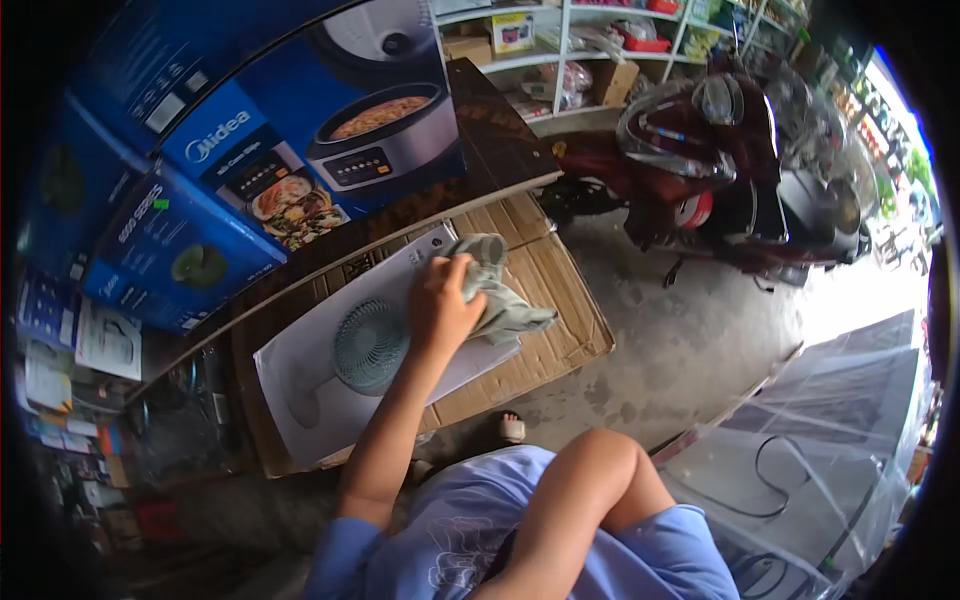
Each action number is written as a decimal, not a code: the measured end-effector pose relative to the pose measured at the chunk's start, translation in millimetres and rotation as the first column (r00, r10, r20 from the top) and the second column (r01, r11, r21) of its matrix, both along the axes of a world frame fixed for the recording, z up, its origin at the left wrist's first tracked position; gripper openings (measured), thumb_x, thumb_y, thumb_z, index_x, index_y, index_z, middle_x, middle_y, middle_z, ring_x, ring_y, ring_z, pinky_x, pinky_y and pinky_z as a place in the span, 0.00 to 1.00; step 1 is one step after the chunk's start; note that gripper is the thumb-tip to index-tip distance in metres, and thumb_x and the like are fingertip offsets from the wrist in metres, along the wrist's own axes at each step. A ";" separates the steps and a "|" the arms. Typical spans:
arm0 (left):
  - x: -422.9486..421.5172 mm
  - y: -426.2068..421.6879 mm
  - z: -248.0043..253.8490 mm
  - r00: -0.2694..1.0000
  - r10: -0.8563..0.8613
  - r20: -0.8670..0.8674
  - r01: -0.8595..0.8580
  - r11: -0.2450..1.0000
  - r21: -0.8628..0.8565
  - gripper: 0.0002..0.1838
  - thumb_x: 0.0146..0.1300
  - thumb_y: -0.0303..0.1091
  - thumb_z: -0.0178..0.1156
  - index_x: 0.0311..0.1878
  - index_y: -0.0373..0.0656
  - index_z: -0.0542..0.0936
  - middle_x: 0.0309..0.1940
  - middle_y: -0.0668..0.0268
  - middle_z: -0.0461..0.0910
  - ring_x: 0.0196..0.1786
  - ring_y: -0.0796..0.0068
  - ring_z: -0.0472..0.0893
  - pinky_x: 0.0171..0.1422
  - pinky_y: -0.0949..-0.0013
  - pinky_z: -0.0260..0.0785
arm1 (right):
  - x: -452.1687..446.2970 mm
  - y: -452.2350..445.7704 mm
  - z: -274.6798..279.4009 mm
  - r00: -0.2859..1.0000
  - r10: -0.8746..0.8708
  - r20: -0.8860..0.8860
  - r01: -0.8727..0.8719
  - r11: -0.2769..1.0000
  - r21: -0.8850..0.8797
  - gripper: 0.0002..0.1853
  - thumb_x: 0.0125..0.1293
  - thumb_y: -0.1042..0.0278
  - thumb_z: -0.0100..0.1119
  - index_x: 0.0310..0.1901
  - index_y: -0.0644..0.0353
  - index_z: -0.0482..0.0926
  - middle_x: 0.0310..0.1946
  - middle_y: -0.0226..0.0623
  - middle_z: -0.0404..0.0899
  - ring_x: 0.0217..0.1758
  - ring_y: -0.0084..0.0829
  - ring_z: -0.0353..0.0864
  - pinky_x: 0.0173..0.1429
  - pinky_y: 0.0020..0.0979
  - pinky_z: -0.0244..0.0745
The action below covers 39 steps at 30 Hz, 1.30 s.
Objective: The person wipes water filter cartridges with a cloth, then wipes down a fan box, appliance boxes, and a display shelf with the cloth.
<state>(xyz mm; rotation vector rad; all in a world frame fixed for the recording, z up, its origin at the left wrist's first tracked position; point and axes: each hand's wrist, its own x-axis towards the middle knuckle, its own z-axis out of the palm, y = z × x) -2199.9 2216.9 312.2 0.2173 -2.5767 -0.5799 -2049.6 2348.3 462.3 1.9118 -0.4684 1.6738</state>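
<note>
My left hand (443,303) is closed on a crumpled grey-green cloth (490,290), with the loose end hanging out to the right. The cloth lies against the top of a large cardboard box (565,300), near the upper right end of its white printed panel (300,400). A picture of a grey-green fan (370,345) appears on that panel, just left of my wrist. My right arm is bent across my chest, and its hand falls outside the bottom of the view.
Blue Midea cooker boxes (300,140) stand on a dark table (500,130) beyond the cardboard box. A dark red motorbike (690,160) is parked at the right, before white shelves (560,60). Plastic-wrapped goods (780,490) lie at lower right.
</note>
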 end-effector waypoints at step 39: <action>125.7 -154.9 -19.9 0.818 0.575 0.029 -0.559 0.781 0.281 0.21 0.48 0.25 0.56 0.49 0.36 0.69 0.42 0.54 0.75 0.45 0.64 0.75 0.52 0.65 0.65 | -166.7 7.3 -181.3 0.621 -0.747 0.237 0.181 0.431 0.884 0.11 0.46 0.78 0.56 0.34 0.62 0.71 0.37 0.42 0.70 0.43 0.43 0.70 0.46 0.37 0.65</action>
